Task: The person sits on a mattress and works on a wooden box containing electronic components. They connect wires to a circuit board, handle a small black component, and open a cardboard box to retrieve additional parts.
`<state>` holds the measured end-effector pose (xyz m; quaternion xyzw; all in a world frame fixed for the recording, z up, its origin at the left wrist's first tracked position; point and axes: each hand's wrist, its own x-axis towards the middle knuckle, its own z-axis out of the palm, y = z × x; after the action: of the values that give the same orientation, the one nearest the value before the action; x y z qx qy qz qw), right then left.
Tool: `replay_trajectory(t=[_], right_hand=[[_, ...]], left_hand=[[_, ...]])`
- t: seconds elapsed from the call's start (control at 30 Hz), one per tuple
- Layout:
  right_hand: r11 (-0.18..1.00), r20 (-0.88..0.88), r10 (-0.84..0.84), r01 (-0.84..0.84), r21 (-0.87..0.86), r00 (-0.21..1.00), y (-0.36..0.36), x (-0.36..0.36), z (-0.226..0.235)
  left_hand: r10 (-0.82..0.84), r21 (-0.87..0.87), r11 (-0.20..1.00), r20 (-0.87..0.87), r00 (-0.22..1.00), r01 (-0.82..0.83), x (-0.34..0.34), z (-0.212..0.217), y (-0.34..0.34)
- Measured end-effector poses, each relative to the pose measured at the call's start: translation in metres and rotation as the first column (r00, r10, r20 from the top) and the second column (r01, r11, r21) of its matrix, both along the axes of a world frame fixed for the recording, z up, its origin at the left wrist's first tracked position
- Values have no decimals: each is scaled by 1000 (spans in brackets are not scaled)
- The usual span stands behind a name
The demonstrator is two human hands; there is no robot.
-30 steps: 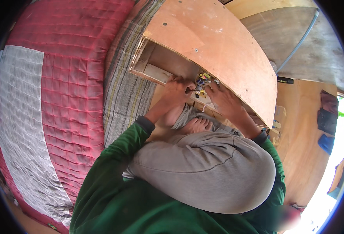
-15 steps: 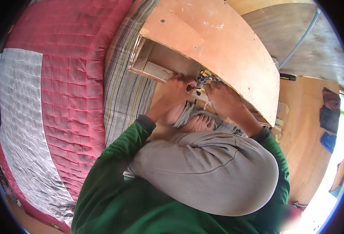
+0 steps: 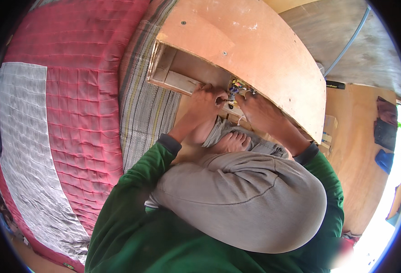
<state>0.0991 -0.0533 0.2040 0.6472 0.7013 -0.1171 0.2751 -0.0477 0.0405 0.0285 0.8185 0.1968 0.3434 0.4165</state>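
My left hand (image 3: 204, 103) is closed, its fingers curled at the open front of a wooden box (image 3: 173, 84). What it pinches is too small to make out. Facing it, my right hand (image 3: 260, 111) has its fingers bent and drawn together under the box's top edge; anything between them is hidden. A small circuit board (image 3: 238, 85) with yellow, blue and dark parts lies inside the opening, just beyond both hands. A thin white wire (image 3: 241, 120) hangs below my right fingers.
A peach-coloured wood panel (image 3: 237, 36) covers the box. My bent leg in grey trousers (image 3: 241, 200) and a bare foot (image 3: 233, 142) lie close below my hands. To the left are a striped woven mat (image 3: 141, 100) and a red quilted mattress (image 3: 82, 104).
My right hand has shifted slightly left, closer to the left hand. The left hand stays at nearly the same spot, and the view has moved a little.
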Motion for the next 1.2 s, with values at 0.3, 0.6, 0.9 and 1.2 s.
replay_trajectory(t=[0.3,0.6,0.9,1.2], right_hand=[[970,-123,-236,242,30,964,1,-3,2],[839,-262,-534,543,-44,804,17,-5,-6],[951,-1,192,-186,247,981,-2,-1,2],[853,-363,-451,514,93,815,8,10,-13]], left_hand=[[-6,-17,1000,-16,1000,6,1,4,2],[7,9,1000,7,1000,-7,2,-3,-1],[40,9,999,17,999,-40,1,4,0],[26,21,999,23,999,-26,3,-3,-2]])
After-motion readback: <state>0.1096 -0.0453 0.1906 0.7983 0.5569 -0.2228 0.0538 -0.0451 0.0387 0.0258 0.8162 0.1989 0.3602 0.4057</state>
